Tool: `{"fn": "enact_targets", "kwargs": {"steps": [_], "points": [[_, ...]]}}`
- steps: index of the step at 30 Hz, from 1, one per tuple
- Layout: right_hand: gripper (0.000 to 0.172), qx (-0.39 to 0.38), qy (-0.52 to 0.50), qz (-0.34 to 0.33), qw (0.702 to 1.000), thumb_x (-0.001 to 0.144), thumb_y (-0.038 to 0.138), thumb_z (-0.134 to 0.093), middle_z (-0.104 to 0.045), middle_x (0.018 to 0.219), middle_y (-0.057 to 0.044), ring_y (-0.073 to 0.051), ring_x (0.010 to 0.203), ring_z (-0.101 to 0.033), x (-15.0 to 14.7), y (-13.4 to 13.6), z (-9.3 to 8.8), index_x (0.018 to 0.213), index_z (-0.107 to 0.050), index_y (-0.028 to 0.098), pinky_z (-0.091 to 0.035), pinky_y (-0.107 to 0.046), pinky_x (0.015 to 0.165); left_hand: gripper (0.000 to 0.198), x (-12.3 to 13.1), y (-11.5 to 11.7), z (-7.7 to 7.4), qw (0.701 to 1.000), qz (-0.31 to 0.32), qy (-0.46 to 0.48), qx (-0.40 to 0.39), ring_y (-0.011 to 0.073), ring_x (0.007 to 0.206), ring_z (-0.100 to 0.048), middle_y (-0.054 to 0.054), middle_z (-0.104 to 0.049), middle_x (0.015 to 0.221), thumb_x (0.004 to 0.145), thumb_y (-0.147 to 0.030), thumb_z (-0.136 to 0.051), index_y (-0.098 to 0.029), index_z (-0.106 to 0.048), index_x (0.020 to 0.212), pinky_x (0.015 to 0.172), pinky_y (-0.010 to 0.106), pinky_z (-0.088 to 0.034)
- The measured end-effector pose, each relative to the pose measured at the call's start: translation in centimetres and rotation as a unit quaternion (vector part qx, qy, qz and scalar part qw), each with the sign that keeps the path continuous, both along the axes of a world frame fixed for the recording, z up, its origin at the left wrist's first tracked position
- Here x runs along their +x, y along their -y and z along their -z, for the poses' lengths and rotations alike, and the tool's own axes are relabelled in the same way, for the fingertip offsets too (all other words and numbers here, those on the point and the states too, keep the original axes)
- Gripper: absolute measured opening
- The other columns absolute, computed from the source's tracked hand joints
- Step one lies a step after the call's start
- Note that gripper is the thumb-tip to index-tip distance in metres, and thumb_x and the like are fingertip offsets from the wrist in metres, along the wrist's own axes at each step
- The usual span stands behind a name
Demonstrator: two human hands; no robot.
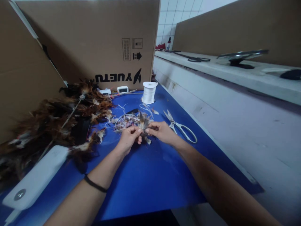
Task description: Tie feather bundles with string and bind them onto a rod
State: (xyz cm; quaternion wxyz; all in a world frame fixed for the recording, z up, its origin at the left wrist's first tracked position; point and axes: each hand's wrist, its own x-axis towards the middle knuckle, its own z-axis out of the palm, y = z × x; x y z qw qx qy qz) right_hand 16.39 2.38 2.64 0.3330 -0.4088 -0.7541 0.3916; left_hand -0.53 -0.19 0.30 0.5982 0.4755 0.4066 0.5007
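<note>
My left hand (129, 137) and my right hand (161, 131) meet over the blue table top (150, 175), both pinched on a small bunch of brown feathers (142, 125). The bunch sits against a tangle of clear thread (128, 121) lying just behind my fingers. A white spool of thread (149, 92) stands upright further back. Silver scissors (181, 127) lie flat just right of my right hand.
A big heap of brown and black feathers (58, 122) covers the left side. A white flat device (35, 179) lies at the front left. Cardboard boxes (94, 40) wall off the back and left. A grey ledge (223, 72) runs along the right.
</note>
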Motion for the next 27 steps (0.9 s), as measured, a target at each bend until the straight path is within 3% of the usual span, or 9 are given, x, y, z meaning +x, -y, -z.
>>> {"fn": "enact_targets", "kwargs": {"steps": [9, 27], "points": [[0.016, -0.03, -0.02, 0.032, 0.999, 0.073, 0.027, -0.055, -0.053, 0.055, 0.002, -0.01, 0.052, -0.046, 0.2, 0.5, -1.4, 0.061, -0.054, 0.018, -0.037, -0.024, 0.054, 0.028, 0.2, 0.0, 0.0, 1.0, -0.002, -0.017, 0.0, 0.0062, 0.042, -0.049, 0.001, -0.059, 0.061, 0.071, -0.038, -0.063, -0.012, -0.055, 0.07, 0.041, 0.02, -0.043], [0.014, -0.047, 0.035, 0.038, 0.998, 0.068, 0.022, -0.052, -0.05, 0.052, 0.002, -0.009, 0.05, -0.044, 0.1, 0.5, -1.1, 0.055, -0.051, 0.016, -0.033, -0.024, 0.048, 0.025, 0.4, -0.1, 0.4, 0.995, 0.017, -0.099, 0.027, 0.0089, 0.039, -0.05, -0.001, -0.055, 0.047, 0.074, -0.036, -0.058, -0.013, -0.054, 0.064, 0.042, 0.022, -0.043]]}}
